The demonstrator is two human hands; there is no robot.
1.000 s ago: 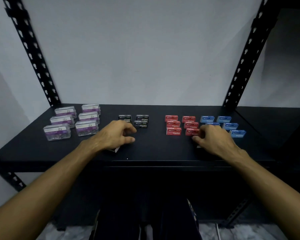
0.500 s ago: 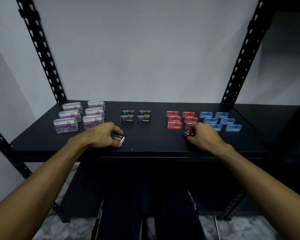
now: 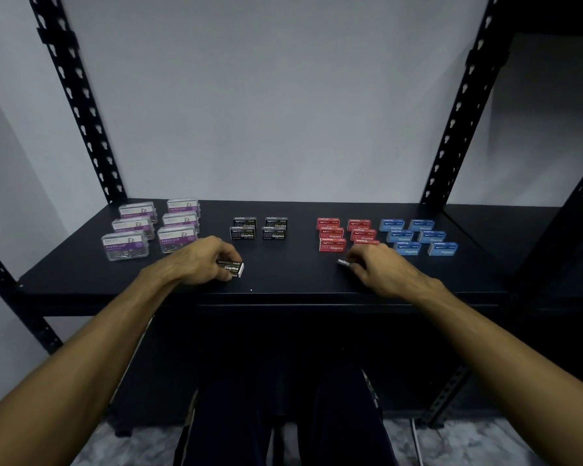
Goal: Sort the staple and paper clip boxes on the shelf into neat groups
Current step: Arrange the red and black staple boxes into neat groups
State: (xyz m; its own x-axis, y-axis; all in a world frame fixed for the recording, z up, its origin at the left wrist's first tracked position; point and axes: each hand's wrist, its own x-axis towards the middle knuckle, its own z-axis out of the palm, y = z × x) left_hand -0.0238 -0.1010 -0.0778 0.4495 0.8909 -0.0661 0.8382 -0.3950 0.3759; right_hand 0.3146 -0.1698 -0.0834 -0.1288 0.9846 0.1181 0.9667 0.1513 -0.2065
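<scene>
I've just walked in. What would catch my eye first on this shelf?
Colour-sorted little boxes: clear paper clip boxes at far left, black staple boxes mid-shelf, red boxes and blue boxes to the right. In front, the left hand and right hand each grip one small box.

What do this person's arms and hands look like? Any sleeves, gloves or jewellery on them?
Both forearms are bare up to the frame's edge: no sleeves show. The left hand and right hand wear no gloves, and no rings, watch or bracelets are visible.

Black staple box (image 3: 232, 268) held near shelf (image 3: 283, 280) front; another (image 3: 343, 262) right.
</scene>
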